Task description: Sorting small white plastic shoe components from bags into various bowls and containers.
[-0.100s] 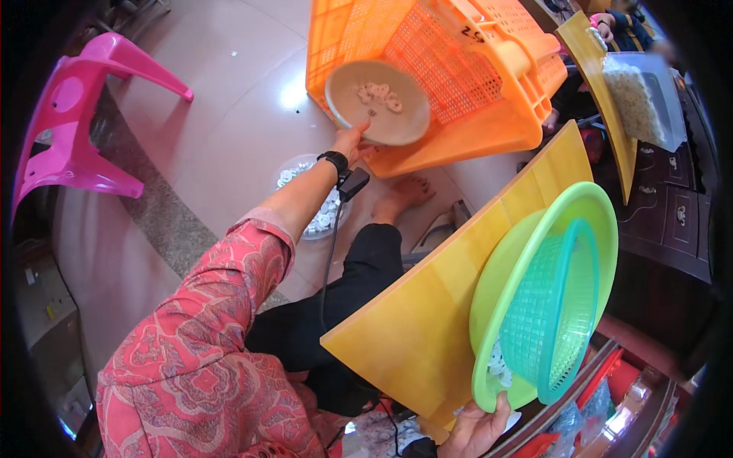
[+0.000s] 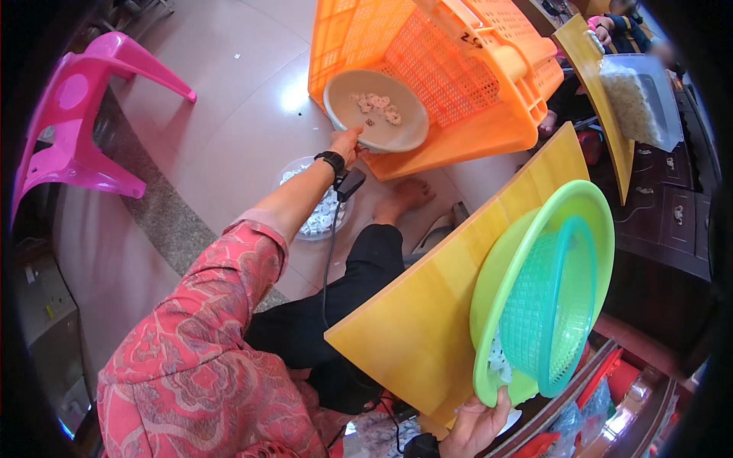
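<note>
We find the dark mark point(image 2: 369, 122) inside the bowl point(image 2: 412, 124) too small to identify. The upper edge truncates the orange crate point(image 2: 440, 72).

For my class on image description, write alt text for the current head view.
A person's left hand holds a beige bowl of pale pieces by an orange crate, while the right hand grips a green basin with a teal basket in it. A pink stool is at left.
</note>
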Motion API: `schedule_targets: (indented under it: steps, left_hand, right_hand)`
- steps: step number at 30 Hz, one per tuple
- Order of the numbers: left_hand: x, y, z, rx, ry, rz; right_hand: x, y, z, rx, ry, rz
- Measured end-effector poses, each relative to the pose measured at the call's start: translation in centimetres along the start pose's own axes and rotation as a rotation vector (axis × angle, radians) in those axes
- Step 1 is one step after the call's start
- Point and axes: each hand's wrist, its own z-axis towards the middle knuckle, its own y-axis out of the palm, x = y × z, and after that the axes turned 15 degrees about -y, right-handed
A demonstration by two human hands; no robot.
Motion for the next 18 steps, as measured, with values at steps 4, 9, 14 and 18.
schedule_targets:
  steps: [4, 9, 14, 18]
  left_hand:
    - [0.9, -2.3, -4.1, 0.082, 0.026, 0.067]
    - [2.6, -7.8, -13.4, 0.065, 0.017, 0.213]
    - [4.3, -12.7, -22.8, -0.066, 0.106, 0.276]
    - [5.0, -14.4, -30.9, -0.146, 0.181, 0.355]
  right_hand:
    - [0.3, -0.3, 0.4, -0.025, -0.027, 0.091]
    - [0.3, -0.9, 1.1, -0.091, -0.036, 0.004]
    - [0.5, -1.8, 2.3, -0.131, -0.024, -0.021]
    - [0.6, -1.9, 2.4, -0.143, -0.072, -0.113]
